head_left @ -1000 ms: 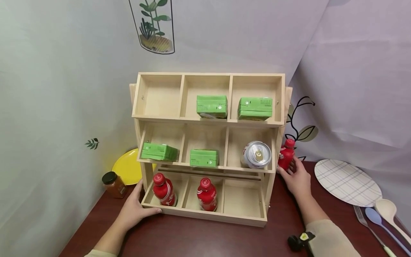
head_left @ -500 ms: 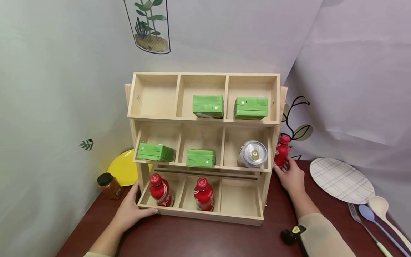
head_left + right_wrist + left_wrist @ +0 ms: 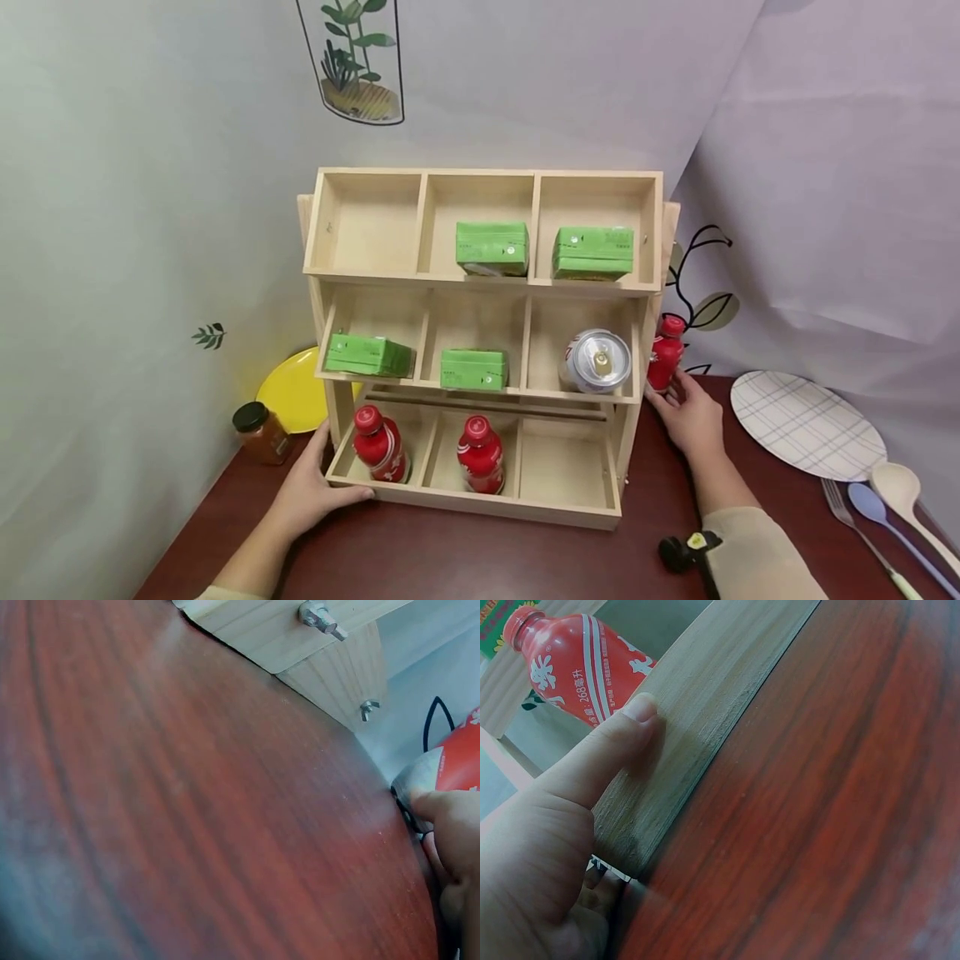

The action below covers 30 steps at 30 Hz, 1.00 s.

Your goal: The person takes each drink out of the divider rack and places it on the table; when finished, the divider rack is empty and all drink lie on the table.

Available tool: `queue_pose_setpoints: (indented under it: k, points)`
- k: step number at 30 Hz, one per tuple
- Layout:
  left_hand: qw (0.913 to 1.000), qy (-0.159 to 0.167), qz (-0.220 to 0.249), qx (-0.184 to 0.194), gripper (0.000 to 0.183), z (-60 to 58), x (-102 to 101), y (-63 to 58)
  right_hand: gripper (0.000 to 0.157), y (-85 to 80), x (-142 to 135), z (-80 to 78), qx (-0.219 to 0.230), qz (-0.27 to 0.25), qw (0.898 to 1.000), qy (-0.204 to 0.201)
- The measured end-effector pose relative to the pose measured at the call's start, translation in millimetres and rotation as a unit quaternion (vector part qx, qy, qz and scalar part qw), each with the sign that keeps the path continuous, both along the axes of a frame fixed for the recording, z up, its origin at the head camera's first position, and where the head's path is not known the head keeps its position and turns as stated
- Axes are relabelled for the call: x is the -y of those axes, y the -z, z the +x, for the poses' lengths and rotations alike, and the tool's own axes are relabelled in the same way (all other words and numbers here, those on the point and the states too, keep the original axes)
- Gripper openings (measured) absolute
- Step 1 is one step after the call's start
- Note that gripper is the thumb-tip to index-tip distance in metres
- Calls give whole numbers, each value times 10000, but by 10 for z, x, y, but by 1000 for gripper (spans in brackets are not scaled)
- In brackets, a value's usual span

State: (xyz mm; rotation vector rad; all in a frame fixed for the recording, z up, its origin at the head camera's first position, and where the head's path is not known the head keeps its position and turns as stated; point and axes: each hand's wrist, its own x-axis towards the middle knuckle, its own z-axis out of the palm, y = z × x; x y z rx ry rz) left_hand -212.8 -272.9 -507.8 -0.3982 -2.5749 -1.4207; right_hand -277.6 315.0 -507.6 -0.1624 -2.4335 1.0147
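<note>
A three-tier wooden rack (image 3: 426,497) stands on the dark red table. My left hand (image 3: 306,492) grips its lower left corner; in the left wrist view the thumb (image 3: 622,739) lies along the bottom tray's front board and the fingers are partly hidden. On the rack's right, my right hand (image 3: 693,417) holds a red bottle (image 3: 664,360) by its lower part, upright beside the side post. Two more red bottles stand in the bottom tray, one in the left compartment (image 3: 381,450) and one in the middle (image 3: 482,461). The bottom right compartment holds nothing.
Green cartons (image 3: 491,247) sit in the upper tiers, and a silver can (image 3: 597,361) in the middle tier's right compartment. At left are a yellow plate (image 3: 296,392) and an orange-brown jar (image 3: 262,437). A checked plate (image 3: 806,425), fork (image 3: 838,504) and spoons (image 3: 870,504) lie at right.
The head view shifts slightly left and right. Both hands keep their places, the left at the rack's corner and the right on the red bottle beside the rack.
</note>
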Motion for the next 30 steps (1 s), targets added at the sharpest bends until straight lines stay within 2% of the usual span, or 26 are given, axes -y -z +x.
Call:
queue_pose_setpoints:
  k: [4,11,17,24,30]
  points:
    - [10000,-3,-8,-27,120,-14,2,-15,64,-15,-20,21,65,77,9999,78]
    - [10000,3,46,58,121,26,-7,-17,68,-29,-12,58,379,-800,9960,-90]
    - [10000,-38,4,-5,122,9,-3,-22,59,-39,41,107,144,-1110,9937,1]
    - [10000,-7,88,13,122,25,-12,-13,52,-33,110,236,-10,-1301,9910,323]
    - [10000,-46,23,-32,122,16,-8,-15,50,-35,186,389,-190,-1947,9800,353]
